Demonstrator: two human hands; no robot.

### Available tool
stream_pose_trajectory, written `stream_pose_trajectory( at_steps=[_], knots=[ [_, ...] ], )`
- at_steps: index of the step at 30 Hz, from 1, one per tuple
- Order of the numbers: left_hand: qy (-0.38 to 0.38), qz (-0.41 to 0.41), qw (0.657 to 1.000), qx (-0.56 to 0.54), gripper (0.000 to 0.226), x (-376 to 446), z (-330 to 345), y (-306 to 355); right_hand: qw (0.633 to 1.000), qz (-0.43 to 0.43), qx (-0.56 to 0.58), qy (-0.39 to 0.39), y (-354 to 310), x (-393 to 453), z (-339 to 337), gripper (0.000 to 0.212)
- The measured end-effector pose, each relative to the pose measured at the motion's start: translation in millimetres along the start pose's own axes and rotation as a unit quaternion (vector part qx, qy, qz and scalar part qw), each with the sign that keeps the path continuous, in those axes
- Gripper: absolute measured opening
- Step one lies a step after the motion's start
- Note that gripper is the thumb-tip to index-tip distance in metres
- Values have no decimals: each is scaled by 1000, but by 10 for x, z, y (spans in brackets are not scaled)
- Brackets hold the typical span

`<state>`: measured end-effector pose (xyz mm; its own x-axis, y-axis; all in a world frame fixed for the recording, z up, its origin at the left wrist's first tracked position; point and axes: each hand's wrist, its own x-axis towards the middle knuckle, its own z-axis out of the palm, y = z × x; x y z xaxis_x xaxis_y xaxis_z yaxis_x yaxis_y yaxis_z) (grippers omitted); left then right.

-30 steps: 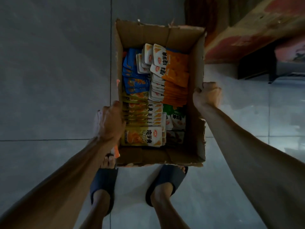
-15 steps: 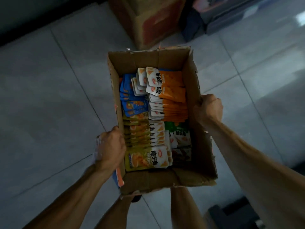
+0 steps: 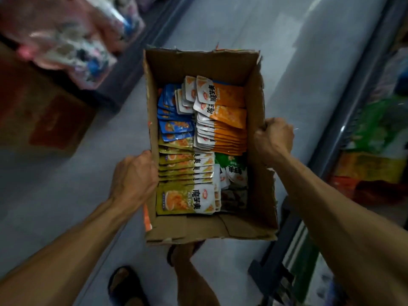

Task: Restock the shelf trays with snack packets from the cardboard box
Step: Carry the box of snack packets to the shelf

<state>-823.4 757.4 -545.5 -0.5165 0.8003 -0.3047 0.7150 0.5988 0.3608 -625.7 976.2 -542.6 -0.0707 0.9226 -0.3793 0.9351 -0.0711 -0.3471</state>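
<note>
An open cardboard box [image 3: 198, 65] is held up above the floor in front of me. My left hand [image 3: 132, 177] grips its left wall and my right hand [image 3: 273, 138] grips its right wall. Inside lie stacked snack packets: orange ones [image 3: 229, 120] at the far right, blue ones [image 3: 174, 120] at the far left, olive-yellow ones [image 3: 183, 188] near left, green and dark ones [image 3: 234, 173] near right. A shelf with goods [image 3: 375, 133] runs along the right.
A brown and red carton [image 3: 44, 120] stands on the floor at the left, with pink wrapped goods [image 3: 72, 40] beyond it. Grey tiled floor [image 3: 287, 62] stretches ahead between the two sides. My sandalled feet [image 3: 125, 286] are below the box.
The box has come up off the floor, still held by both hands. The view has swung round, bringing the aisle and the right shelf into sight.
</note>
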Motion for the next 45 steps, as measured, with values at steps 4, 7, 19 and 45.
stream_pose_trajectory(
  at_steps=[4, 7, 19, 45],
  knots=[
    [14, 76, 997, 18, 21, 828, -190, 874, 997, 44, 35, 53, 173, 692, -708, 29],
    [27, 134, 991, 12, 31, 1494, -333, 1484, 993, 74, 49, 83, 203, 1248, -1188, 25],
    [-54, 255, 965, 23, 28, 4495, -1171, 3825, 966, 205, 87, 128, -155, 3710, -3057, 36],
    [-67, 267, 960, 42, 24, 11397, -1849, 9243, 962, 225, 68, 137, -914, 11403, -6765, 23]
  ],
)
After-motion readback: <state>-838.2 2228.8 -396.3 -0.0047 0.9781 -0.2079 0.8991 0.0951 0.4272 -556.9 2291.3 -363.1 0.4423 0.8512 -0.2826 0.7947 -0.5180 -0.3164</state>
